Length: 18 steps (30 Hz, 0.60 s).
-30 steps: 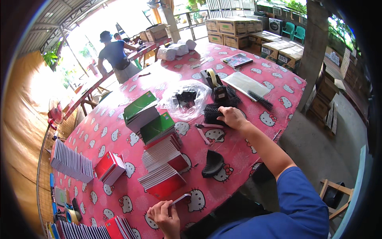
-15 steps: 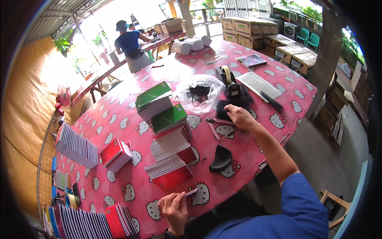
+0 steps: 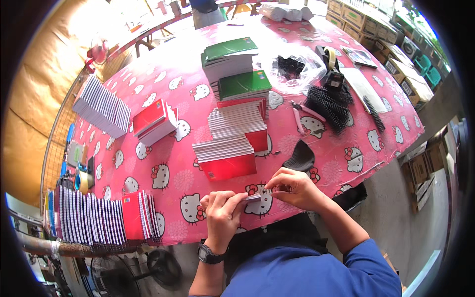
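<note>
Between our two hands, at the near edge of the table [image 3: 163, 94], we hold a thin, pale strip-like piece [image 3: 257, 195]; it is small and partly covered, so we cannot say for sure what it is, perhaps a slim booklet or a binding strip. Our left hand [image 3: 223, 210] pinches its left end between thumb and fingers, and our right hand [image 3: 293, 188] closes on its right end with the fingertips pressed together. It looks light and bendable, so we judge it best taken by the ends with a gentle grip, since a hard squeeze could crease it. Just beyond lies a black curved piece [image 3: 300, 158], and beside that a red-covered stack of notebooks [image 3: 226, 157], with more red and green stacks [image 3: 242, 84] behind. To the right lie black spiral combs [image 3: 329, 106] and a clear plastic bag [image 3: 292, 69]. Rows of notebooks [image 3: 101, 106] stand on edge at the left. The table wears a glossy pink cloth printed with cartoon cats, likely slick. Around us is an open-sided shed with cardboard boxes [image 3: 391, 34] stacked at the far right.
</note>
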Available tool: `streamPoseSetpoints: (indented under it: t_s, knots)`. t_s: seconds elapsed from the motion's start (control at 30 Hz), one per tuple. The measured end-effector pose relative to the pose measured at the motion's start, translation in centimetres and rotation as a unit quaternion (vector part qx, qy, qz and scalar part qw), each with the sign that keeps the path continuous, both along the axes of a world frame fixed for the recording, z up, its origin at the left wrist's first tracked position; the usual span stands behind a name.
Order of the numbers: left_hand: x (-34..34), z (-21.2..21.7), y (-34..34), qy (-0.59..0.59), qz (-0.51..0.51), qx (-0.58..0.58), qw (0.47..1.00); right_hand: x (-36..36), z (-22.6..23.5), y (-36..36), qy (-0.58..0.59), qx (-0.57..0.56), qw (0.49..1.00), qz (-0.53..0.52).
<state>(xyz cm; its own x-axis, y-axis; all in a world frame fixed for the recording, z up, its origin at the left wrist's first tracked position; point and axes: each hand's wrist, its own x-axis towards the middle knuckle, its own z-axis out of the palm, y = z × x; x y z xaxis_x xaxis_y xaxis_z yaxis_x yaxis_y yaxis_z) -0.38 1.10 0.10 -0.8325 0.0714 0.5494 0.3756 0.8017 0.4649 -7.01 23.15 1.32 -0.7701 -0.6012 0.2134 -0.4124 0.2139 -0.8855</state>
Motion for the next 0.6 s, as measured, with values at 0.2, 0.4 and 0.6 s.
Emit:
streamPoseSetpoints:
  t_s: [0.2,0.4,0.6]
  knots:
    - [0.1,0.0,-0.1,-0.004,0.003,0.006,1.0,-0.6,-0.4,-0.2,0.037,-0.016,0.999,0.005]
    - [0.2,0.1,0.0,-0.001,0.007,0.009,1.0,-1.2,0.2,0.1,0.02,0.077,0.992,0.103]
    - [0.6,0.2,0.0,-0.002,0.002,0.015,1.0,-1.6,0.9,0.0,0.043,0.166,0.971,0.165]
